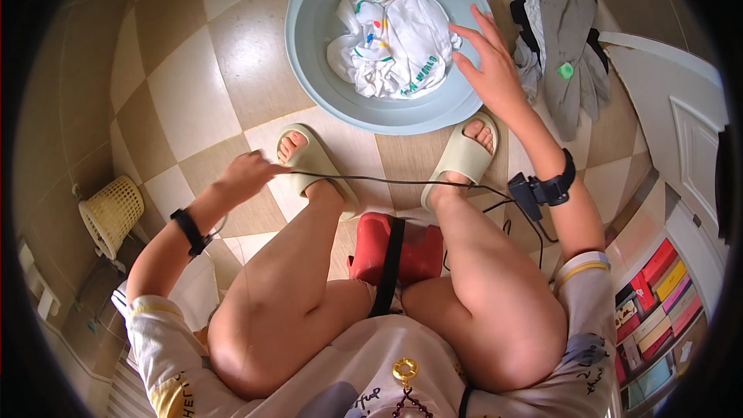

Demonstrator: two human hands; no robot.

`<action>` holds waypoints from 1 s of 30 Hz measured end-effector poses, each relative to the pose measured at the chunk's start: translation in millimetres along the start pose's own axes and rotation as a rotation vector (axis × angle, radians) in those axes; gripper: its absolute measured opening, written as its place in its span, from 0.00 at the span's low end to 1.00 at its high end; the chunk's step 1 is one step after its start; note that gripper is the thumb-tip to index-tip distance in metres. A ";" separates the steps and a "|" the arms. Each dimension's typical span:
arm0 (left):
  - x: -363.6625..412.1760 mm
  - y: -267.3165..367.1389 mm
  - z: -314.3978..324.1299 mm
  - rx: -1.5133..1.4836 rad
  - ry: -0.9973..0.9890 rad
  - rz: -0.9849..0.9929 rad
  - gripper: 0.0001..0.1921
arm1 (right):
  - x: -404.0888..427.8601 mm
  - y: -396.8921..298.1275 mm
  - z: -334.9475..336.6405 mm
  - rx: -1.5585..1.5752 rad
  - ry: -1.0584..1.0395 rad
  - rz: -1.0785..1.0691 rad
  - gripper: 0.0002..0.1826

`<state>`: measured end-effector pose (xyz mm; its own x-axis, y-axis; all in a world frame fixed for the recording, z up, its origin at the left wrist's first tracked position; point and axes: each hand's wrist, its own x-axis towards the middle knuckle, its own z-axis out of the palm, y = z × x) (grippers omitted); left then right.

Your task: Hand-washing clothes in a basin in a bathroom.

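Observation:
My left hand (249, 175) pinches a thin black cable (377, 180) at its fingertips, left of my left slipper. The cable runs across above my feet to a black device (525, 193) strapped at my right wrist. My right hand (484, 58) is spread over the right rim of a round light-blue plastic basin (325, 107) and holds nothing. Inside the basin lies a bunched white garment (421, 29) with green lettering and small coloured prints. Whether my right fingertips touch the garment or basin, I cannot tell.
Grey and black clothes (566, 52) lie on the tiles right of the basin. Between my legs is a red plastic stool (371, 247). A cream wicker-patterned basket (119, 212) stands at left, a white door (673, 87) at right, with colourful boxes (659, 261) on shelves below it.

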<state>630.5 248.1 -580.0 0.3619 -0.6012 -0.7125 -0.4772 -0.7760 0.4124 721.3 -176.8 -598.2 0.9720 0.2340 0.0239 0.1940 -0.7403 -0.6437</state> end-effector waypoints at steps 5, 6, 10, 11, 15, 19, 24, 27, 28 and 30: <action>-37.6 -34.0 89.3 -0.152 -0.062 -0.180 0.19 | -9.2 12.6 -7.7 -0.053 -0.094 0.029 0.21; -31.2 -26.3 100.0 -0.174 -0.009 -0.193 0.17 | -12.2 13.7 -6.5 -0.061 -0.095 0.035 0.21; -17.2 -32.6 134.8 -0.531 0.162 -0.429 0.11 | -9.6 7.2 2.7 -0.059 -0.077 0.009 0.20; -18.0 -35.8 137.7 -0.534 0.160 -0.435 0.11 | -9.7 5.5 3.9 -0.052 -0.042 -0.014 0.20; -18.8 -12.4 128.6 -0.883 -0.594 -0.237 0.11 | -14.9 6.9 1.9 -0.042 -0.039 0.006 0.19; -9.8 -24.4 149.8 -0.963 -0.380 -0.376 0.13 | -11.6 7.5 3.1 -0.025 -0.041 0.000 0.19; 2.8 -45.1 132.4 -0.625 -0.100 -0.124 0.16 | -9.2 1.1 1.2 -0.131 -0.030 -0.022 0.19; 9.5 -45.8 50.2 -0.187 -0.049 -0.295 0.08 | 0.1 -6.3 4.8 -0.187 0.023 -0.045 0.20; 19.0 -44.1 22.4 -0.160 0.039 -0.334 0.07 | 7.6 -7.7 13.0 0.051 0.014 0.019 0.22; 44.6 -16.3 -56.5 -0.235 0.359 -0.161 0.09 | 19.7 -4.6 39.6 0.296 0.004 0.087 0.24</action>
<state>699.7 223.2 -586.4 0.6907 -0.4653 -0.5536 -0.2126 -0.8623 0.4595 734.3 -143.8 -625.1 0.9838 0.1751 -0.0385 0.0636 -0.5417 -0.8382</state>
